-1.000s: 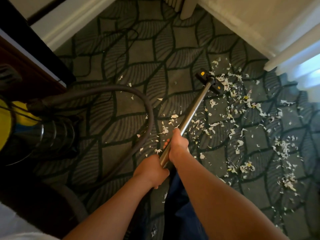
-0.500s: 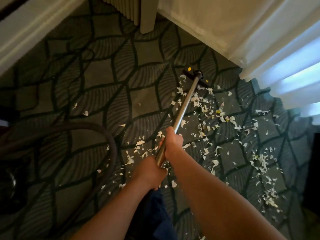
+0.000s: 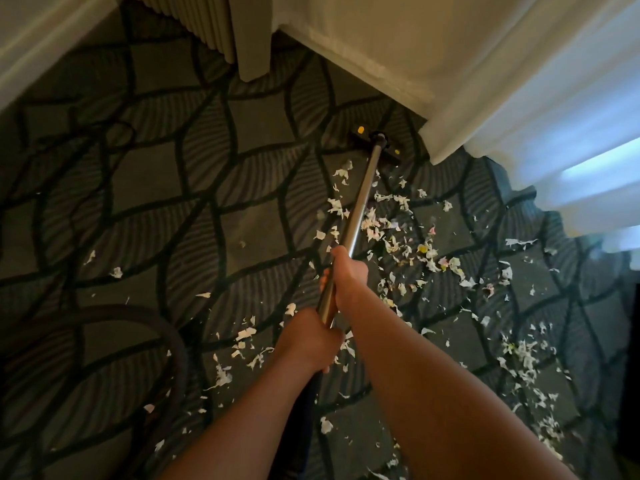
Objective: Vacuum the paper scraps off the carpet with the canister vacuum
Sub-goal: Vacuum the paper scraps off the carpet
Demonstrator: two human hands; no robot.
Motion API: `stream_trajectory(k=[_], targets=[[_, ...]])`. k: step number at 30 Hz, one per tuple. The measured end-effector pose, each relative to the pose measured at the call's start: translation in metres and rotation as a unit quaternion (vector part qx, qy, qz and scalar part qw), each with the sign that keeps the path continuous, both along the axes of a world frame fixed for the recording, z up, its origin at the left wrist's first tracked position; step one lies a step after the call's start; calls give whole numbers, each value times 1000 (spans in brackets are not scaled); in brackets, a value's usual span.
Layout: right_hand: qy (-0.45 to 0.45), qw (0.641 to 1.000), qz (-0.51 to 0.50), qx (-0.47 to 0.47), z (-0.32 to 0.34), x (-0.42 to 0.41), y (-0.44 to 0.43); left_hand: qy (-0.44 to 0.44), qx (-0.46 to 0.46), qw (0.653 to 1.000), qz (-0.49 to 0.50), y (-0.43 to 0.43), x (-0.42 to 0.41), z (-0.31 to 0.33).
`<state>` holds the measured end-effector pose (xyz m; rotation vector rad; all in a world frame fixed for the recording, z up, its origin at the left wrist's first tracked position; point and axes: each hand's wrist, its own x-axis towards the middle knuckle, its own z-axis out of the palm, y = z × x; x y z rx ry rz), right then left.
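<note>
Both hands on the shiny metal vacuum wand [image 3: 360, 202] — the left hand [image 3: 308, 341] wrapped tight round the near end, the right hand [image 3: 348, 277] gripping further along. That two-handed hold looks made for steering and pressing down. The black floor head with yellow marks [image 3: 375, 147] sits flat on the dark leaf-patterned carpet [image 3: 156, 188], reached out just short of the white hanging fabric [image 3: 450, 133]. Torn white paper scraps [image 3: 398, 237] lie thick beside and under the wand, thinner off to the right — plenty left, I'd judge. The dark hose [image 3: 176, 351] loops away left, and the canister itself is out of shot.
</note>
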<state>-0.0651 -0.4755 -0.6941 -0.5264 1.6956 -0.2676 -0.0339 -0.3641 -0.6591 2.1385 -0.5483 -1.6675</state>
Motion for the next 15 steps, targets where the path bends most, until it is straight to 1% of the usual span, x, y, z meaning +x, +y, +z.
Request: stream_trajectory(k=[6, 10, 15], targets=[[2, 999, 22, 33, -2, -2, -4, -6, 26, 1000, -17, -5, -3, 5], [10, 999, 26, 33, 8, 0, -5, -3, 37, 999, -5, -7, -1, 14], [-4, 999, 21, 36, 22, 1, -1, 7, 39, 999, -1, -6, 2, 32]])
